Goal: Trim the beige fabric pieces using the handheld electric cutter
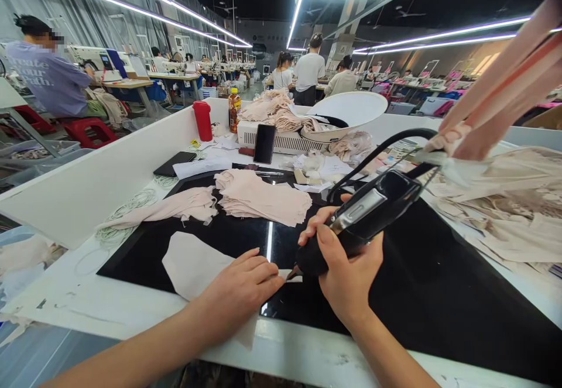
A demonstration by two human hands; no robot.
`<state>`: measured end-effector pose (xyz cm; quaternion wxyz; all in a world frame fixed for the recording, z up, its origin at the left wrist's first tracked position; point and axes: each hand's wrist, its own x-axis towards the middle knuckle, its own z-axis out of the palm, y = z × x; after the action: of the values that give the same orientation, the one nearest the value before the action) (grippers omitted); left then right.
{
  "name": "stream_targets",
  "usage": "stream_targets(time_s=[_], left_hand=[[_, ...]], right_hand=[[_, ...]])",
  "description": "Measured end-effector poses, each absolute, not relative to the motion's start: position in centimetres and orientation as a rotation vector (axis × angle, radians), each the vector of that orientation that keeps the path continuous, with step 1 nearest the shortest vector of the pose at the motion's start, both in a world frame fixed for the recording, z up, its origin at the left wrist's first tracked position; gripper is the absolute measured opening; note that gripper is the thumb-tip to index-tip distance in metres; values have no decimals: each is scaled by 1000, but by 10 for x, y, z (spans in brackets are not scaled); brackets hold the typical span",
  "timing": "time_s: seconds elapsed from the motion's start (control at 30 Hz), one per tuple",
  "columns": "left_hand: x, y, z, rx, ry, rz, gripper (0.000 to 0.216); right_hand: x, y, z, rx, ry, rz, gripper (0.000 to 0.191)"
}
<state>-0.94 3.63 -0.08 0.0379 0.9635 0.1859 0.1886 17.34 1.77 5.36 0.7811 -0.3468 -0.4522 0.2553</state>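
My right hand (345, 271) is wrapped round a black hand-held tool (364, 215) with a silver strip and a black cable; its tip rests on the edge of a pale pink fabric piece (193, 262). That piece lies on a glossy black work surface (421, 294). My left hand (239, 288) lies flat on the fabric, fingers stretched toward the tool's tip. A stack of similar pink pieces (259, 198) sits behind on the black surface.
A white bench (144, 312) with raised white side walls carries a phone (264, 143), red bottle (202, 120), sauce bottle (234, 110), white box (281, 139) and fabric heaps (509, 212). Pink strips (504, 89) hang at right. Other people sit at sewing tables behind.
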Motion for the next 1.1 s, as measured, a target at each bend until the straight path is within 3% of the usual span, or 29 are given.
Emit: stream_targets(time_s=[0.23,0.43,0.7,1.1], left_hand=[[-11,36,-1,2935,567,579,29],[-11,36,-1,2945,559,576,29],[-11,34,4,3005,560,589,31],[-21,21,-2,2910,765,464,53]], right_hand=[[176,17,52,-781,-1002,547,24],[186,16,52,-805,-942,490,41],[182,13,53,-837,-964,469,30],[179,-1,55,-874,-967,407,34]])
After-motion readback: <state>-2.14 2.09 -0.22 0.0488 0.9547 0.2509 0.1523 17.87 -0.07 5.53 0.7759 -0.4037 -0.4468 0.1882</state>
